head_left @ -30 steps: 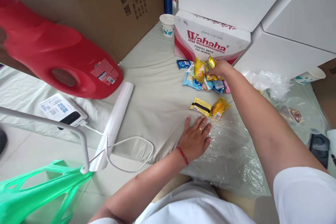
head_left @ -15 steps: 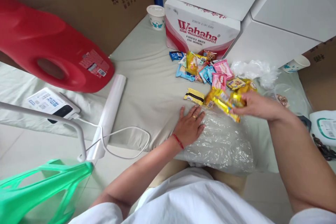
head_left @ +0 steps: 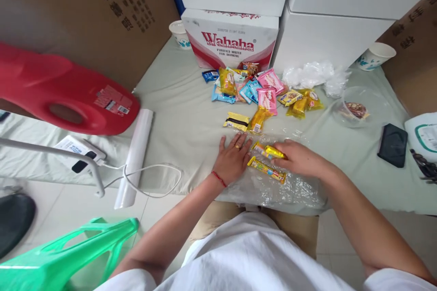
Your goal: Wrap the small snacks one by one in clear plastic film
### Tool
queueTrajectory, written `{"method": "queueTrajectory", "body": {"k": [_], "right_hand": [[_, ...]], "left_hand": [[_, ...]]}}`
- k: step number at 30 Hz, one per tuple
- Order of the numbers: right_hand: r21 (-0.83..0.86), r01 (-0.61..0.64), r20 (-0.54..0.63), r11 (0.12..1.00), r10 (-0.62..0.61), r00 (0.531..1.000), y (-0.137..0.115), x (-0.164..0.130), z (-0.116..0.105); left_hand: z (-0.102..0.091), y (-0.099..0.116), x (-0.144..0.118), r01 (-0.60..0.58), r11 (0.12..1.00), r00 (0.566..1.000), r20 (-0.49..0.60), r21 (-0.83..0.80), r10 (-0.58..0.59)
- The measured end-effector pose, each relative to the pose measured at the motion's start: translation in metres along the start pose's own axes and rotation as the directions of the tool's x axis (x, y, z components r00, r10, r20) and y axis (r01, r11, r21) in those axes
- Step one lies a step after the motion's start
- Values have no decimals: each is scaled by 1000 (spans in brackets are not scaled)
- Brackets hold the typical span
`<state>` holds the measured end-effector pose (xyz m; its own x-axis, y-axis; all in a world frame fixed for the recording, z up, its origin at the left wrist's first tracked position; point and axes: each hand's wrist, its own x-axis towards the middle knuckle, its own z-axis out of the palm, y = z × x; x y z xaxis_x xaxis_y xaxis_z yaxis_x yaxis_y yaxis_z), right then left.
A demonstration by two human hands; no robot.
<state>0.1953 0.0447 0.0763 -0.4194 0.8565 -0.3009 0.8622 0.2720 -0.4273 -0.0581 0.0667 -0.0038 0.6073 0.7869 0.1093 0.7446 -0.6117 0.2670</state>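
My right hand [head_left: 298,157] is closed on yellow-wrapped snack bars [head_left: 268,150], low over a sheet of clear plastic film [head_left: 297,191]. Just below them, another yellow snack bar [head_left: 266,169] lies on the film. My left hand [head_left: 232,159] rests flat, fingers spread, at the film's left edge. Beyond its fingertips are a yellow packet with a black band [head_left: 236,121] and a yellow-wrapped cake [head_left: 259,119]. Farther back lies a pile of small snack packets, with pink packets [head_left: 267,100], blue packets [head_left: 251,91] and several yellow ones [head_left: 303,101].
A Wahaba-style water carton [head_left: 232,45] stands behind the snacks. To the right are crumpled plastic [head_left: 314,77], a clear bowl [head_left: 372,104], a phone [head_left: 392,145] and a paper cup [head_left: 376,57]. A red jug [head_left: 85,95], a film roll [head_left: 134,159] and a green stool [head_left: 75,245] are at left.
My right hand has brought the yellow bars down and left onto the film, and one bar now lies loose there. My left hand stays flat. The view has shifted, showing more at right.
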Motion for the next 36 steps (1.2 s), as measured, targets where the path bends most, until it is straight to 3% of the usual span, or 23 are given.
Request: {"method": "queueTrajectory", "body": {"k": [6,11,15,19,23,28,32,36], "right_hand": [[-111,8,53,994,-2,999,0,-6,19],[-217,-162,-195,963,120,973,-25,-8,34],[-299,-164,-177,940,114,978,-50,-10,49],[-283,-53,-99,958,26,995,-38,-17,50],[-223,65,-56,973,-79,995,-20,-29,33],[-241,65,-93,968,-89,992,-31,-29,17],[-316,-22,-142,949,-25,990,-40,-15,26],[-233,9,-215,972,-61,975,-19,-13,40]], "left_hand": [[1,0,1,-6,999,1000,14,34,6],[2,0,0,4,998,1000,5,57,-4],[4,0,0,12,998,1000,6,63,-12],[4,0,0,9,998,1000,3,54,-9],[2,1,0,8,999,1000,-1,39,-8],[2,3,0,9,999,1000,-8,31,-9],[1,4,-2,36,999,999,-17,33,-35],[-2,4,-6,103,994,995,-6,29,-103]]}}
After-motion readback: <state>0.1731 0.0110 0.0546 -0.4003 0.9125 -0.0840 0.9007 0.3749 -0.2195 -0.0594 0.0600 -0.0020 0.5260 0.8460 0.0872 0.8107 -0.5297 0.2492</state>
